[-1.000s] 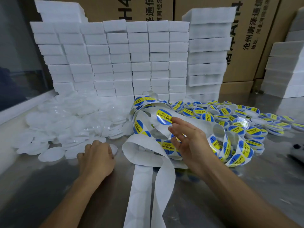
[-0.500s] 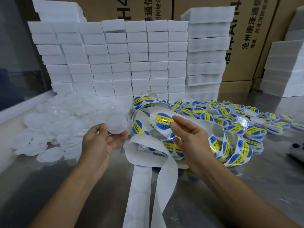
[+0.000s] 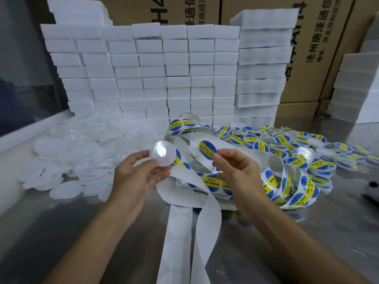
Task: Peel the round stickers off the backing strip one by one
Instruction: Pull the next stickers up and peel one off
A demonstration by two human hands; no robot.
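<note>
Nearest, two loops of bare white backing strip (image 3: 207, 220) run down the steel table (image 3: 61, 232) toward the lower edge, faint round marks showing on the left one. Just above them the two hands are raised over the table, apart from each other. The left hand (image 3: 135, 177) grasps a round clear plastic lid (image 3: 163, 153) by its edge between thumb and fingertips, its flat face turned toward the camera. The right hand (image 3: 238, 173) pinches a round blue-and-yellow sticker (image 3: 208, 150) at its lower right edge between thumb and forefinger; whether it has come fully off the strip cannot be told. Behind and to the right of the hands the strip coils in a loose tangle, more of the same stickers (image 3: 272, 181) on it. To the left lies a heap of plain white lids (image 3: 67, 160). To the far right lies a pile of lids with stickers on them (image 3: 303, 154). Farther back stands a wall of stacked white foam blocks (image 3: 155, 74), and behind it brown cardboard boxes (image 3: 320, 48) printed with dark characters.
</note>
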